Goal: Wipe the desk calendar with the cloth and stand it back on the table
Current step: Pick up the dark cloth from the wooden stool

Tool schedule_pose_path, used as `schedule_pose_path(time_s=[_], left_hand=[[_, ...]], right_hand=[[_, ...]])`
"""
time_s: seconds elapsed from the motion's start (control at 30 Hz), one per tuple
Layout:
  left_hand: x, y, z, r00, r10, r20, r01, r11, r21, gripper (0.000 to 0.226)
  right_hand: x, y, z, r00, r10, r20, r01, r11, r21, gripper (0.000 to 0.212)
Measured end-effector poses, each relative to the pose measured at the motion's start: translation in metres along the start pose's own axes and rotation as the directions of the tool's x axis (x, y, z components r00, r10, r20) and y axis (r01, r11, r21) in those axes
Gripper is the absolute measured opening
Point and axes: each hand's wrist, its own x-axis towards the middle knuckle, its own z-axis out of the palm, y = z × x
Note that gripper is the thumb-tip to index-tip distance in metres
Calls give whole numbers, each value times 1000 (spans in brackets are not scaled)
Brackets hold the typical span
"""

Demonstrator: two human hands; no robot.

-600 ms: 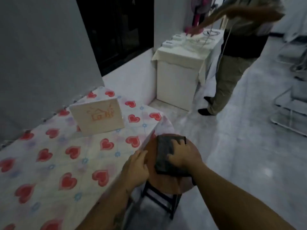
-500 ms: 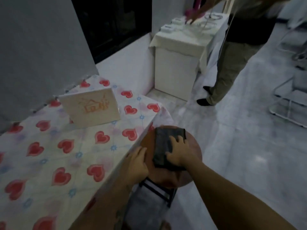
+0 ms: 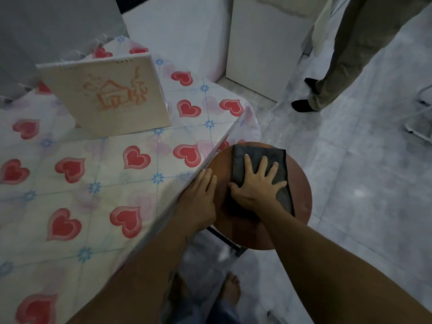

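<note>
Dark grey cloth (image 3: pixel 259 169) lies on the round wooden stool (image 3: pixel 301 202), and the right hand (image 3: pixel 257 183), gripping moments ago, now lies flat with fingers spread (nothing clamped). At nine o'clock the left hand (image 3: pixel 198 197) rests open at the table (image 3: pixel 70 183) edge. Unwiped, the desk calendar (image 3: pixel 105 94) stands at eleven o'clock; pickup hasn't begun.

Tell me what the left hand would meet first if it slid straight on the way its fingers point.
The left hand points along the table edge, over the stool. Probably the hanging tablecloth corner comes first, but depth is unclear.
</note>
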Motion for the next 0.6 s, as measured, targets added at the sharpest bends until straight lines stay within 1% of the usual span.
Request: schedule_pose_path(time_s=[0.1,0.2,0.27,0.37,0.43,0.5,0.6], left_hand=[[-4,1,0,1000,21,-14,-21,1000,-14,69],[-3,2,2,999,11,34,-11,1000,19,72],[-1,5,1,998,7,57,-9,999,36,73],[-1,7,-2,998,26,54,-29,999,42,73],[0,7,-3,998,39,47,-41,998,44,73],[1,7,-3,998,23,55,-25,999,32,74],[3,13,-6,995,-13,104,14,1000,-7,79]], right_hand=[[-6,6,1,997,-21,-70,20,1000,-10,82],[-14,20,-5,989,-72,-132,69,997,-31,78],[-17,27,-11,989,-76,-126,74,997,-21,81],[-15,30,-11,997,8,-75,-5,999,33,89],[-13,28,-8,999,26,-31,-25,1000,11,93],[-10,24,-7,999,22,-33,-22,1000,1,88],[-14,22,-8,997,7,-74,-8,1000,-9,78]])
